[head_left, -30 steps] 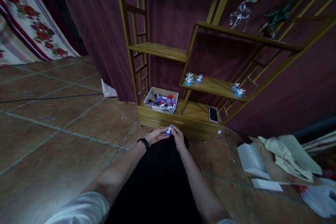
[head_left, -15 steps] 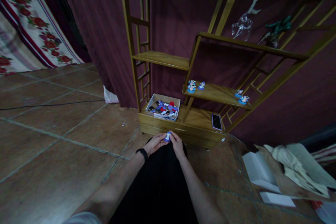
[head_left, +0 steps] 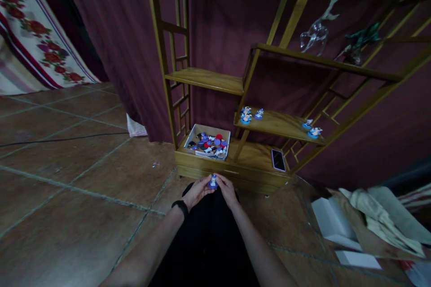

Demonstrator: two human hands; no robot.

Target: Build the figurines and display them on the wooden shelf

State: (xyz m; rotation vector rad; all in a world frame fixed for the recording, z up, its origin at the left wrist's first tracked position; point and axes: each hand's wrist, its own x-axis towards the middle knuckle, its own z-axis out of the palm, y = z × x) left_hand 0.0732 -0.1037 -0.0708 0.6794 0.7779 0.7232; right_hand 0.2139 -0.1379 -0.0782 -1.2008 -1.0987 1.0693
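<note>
Both my hands meet over my lap around a small figurine on a blue round base point(head_left: 212, 182). My left hand point(head_left: 196, 191), with a black wristband, pinches it from the left. My right hand point(head_left: 228, 189) pinches it from the right. Just beyond them stands a low wooden shelf unit point(head_left: 235, 166). A white box point(head_left: 208, 140) full of small blue, red and white pieces sits on its bottom board. More figurines on blue bases stand on the middle shelf, some at its left end point(head_left: 248, 115) and two at its right end point(head_left: 311, 128).
A phone point(head_left: 278, 160) lies on the bottom board at the right. A glass animal point(head_left: 318, 24) and a dark green ornament point(head_left: 358, 42) stand on the top shelf. White boxes and cloth point(head_left: 357, 228) are heaped on the tiled floor at the right. A dark red curtain hangs behind.
The view has tilted up and shifted slightly. My hands stay together on the figurine, turning it a little between the fingers.
</note>
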